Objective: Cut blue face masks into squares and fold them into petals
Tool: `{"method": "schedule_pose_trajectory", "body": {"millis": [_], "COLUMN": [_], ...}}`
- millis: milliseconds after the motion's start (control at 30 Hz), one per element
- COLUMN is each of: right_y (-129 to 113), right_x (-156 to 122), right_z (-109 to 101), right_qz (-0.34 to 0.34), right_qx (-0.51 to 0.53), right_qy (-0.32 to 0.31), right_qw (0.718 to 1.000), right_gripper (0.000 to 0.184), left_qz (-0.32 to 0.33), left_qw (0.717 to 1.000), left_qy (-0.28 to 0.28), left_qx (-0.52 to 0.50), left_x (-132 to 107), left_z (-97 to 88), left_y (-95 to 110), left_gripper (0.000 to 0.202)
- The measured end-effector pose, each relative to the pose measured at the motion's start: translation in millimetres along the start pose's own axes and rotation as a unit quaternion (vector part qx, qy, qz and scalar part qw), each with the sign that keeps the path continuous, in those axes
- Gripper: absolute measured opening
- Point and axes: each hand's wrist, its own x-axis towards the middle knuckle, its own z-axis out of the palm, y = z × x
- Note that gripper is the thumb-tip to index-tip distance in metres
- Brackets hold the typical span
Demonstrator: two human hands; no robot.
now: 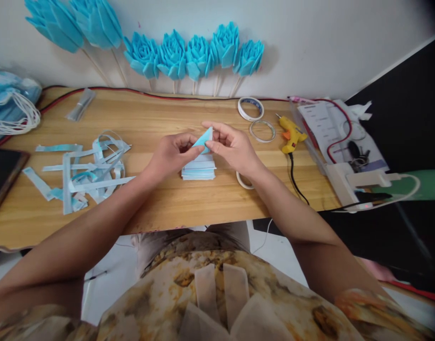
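Between my two hands is a small piece of light blue mask fabric [204, 139], folded to a pointed corner at the top. My left hand [174, 152] pinches its lower left side between thumb and fingers. On the other side, my right hand [229, 143] grips the right edge, its thumb across the front. Directly beneath lies a neat stack of pale blue and white fabric pieces [199, 171] on the wooden table [160, 208]. The hands partly cover the top of this stack.
Cut blue and white strips [93, 175] lie in a heap at left. Tape rolls [250, 109] and a yellow glue gun [291, 135] are on the right, near a power strip [345, 184]. Blue fabric flowers [199, 57] on sticks line the wall. A dark tablet-like object [4, 175] sits far left.
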Motion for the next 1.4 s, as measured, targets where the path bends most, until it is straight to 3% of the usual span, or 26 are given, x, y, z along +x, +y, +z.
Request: {"method": "schedule_pose_trajectory", "body": {"millis": [300, 533, 700, 933, 1067, 1200, 1400], "right_y": [9, 2, 0, -8, -10, -13, -18], "right_x": [2, 1, 0, 0, 0, -4, -8], "right_z": [0, 4, 6, 8, 10, 13, 10], "right_qz": [-0.005, 0.006, 0.012, 0.027, -0.014, -0.078, -0.156], "right_qx": [0.006, 0.001, 0.007, 0.057, 0.031, -0.077, -0.185], "right_qy": [0.033, 0.034, 0.027, 0.035, 0.071, 0.112, 0.105], "right_qw": [0.999, 0.999, 1.0, 0.997, 0.997, 0.988, 0.965], "right_gripper": [0.049, 0.047, 0.048, 0.029, 0.021, 0.01, 0.011], "left_qz": [-0.002, -0.027, -0.005, -0.004, -0.02, -0.03, -0.026], "left_qw": [1.0, 1.0, 1.0, 1.0, 0.999, 0.999, 0.998], "left_qy": [0.021, -0.002, -0.008, -0.023, -0.028, -0.028, -0.022], "left_qx": [-0.003, -0.004, -0.003, 0.007, -0.013, -0.035, -0.057], "left_x": [2, 1, 0, 1, 1, 1, 1], "left_z": [-5.6, 0.6, 1.2, -2.4, -2.3, -2.0, -1.3], "left_y": [-1, 1, 0, -1, -3, -4, -3], "left_gripper": [0.035, 0.03, 0.034, 0.032, 0.03, 0.031, 0.031]}}
